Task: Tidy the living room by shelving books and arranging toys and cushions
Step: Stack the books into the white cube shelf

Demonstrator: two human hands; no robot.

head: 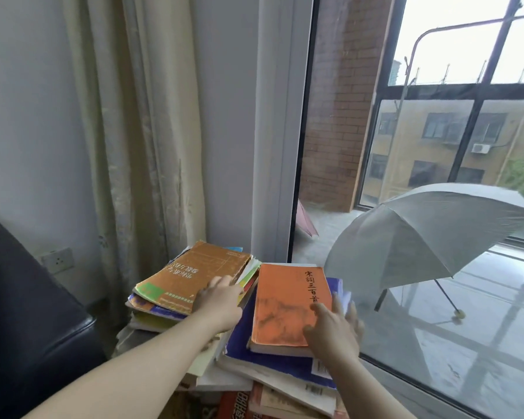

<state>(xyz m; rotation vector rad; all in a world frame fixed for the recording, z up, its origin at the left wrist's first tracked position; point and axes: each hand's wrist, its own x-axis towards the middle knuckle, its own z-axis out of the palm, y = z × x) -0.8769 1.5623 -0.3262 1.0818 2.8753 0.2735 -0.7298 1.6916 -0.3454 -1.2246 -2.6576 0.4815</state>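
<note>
Two untidy stacks of books stand by the window. A worn brown book (194,272) tops the left stack, and my left hand (220,300) rests on its near right corner with fingers spread over the cover. An orange book (288,303) with black characters lies on a blue book (273,362) on the right stack. My right hand (335,331) holds the orange book's near right corner, thumb on the cover and fingers over its right edge.
A dark leather sofa arm (28,328) stands at the left. A cream curtain (139,131) hangs behind the stacks, with a wall socket (58,260) low on the wall. Beyond the window glass (436,297) at the right stands an open grey umbrella (421,231).
</note>
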